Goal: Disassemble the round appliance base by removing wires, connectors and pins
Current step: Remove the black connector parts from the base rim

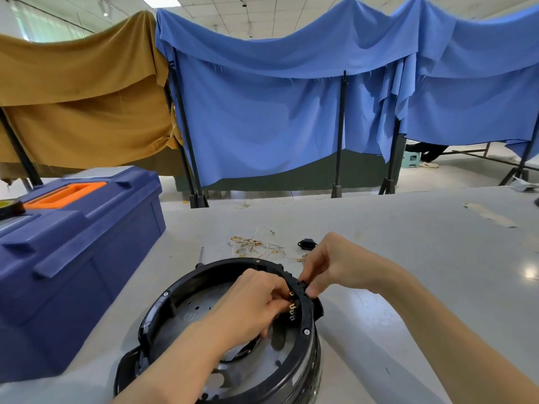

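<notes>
The round appliance base [163,313], a black ring around a perforated metal floor, sits on the table near me. My left hand [250,301] reaches inside the ring, its fingers pinching at the brass pins [291,309] of a black connector block set in the right rim. My right hand [332,266] grips that connector block [303,285] from outside the rim. Behind the base lie a heap of removed white wires with brass terminals [253,246] and a loose black socket [306,244].
A large blue toolbox [73,258] with an orange handle stands at the left, a tape roll [10,208] on its lid. A screwdriver shaft [200,255] pokes out behind the base. Blue and tan cloths hang on black stands beyond the table's far edge.
</notes>
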The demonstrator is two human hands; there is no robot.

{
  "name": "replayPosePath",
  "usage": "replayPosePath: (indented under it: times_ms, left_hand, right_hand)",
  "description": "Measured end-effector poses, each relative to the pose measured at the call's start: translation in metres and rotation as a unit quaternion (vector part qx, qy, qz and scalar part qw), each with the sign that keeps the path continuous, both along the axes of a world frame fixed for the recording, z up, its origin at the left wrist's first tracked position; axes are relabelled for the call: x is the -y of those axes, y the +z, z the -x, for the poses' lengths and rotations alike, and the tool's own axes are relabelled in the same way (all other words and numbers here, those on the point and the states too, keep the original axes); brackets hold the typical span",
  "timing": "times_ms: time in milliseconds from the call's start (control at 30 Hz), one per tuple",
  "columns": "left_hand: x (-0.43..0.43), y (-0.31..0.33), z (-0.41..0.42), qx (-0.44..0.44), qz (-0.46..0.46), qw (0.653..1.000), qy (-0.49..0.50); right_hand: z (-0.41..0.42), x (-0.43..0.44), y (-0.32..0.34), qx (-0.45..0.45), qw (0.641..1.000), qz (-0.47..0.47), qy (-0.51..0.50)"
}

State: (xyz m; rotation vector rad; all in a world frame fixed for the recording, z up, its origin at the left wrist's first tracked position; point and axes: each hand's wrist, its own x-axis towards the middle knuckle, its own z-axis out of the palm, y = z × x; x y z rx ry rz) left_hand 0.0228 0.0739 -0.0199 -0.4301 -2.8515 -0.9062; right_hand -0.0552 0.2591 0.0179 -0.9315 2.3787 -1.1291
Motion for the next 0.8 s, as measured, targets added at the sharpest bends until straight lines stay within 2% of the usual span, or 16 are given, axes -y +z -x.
replayPosePath:
  times_ms: [633,800]
  left_hand:
    - [-0.0002,-0.0002,-0.0018,-0.040,0.066,0.997,-0.012]
    - [-0.0009,0.0000,-0.0019,-0.054,0.052,0.997,-0.011]
  right_hand:
    - [0.0022,0.0014,0.0041,-0.026,0.999,-0.010,0.021]
    - [0.0022,0.0002,0.0085,-0.044,0.998,-0.031,0.025]
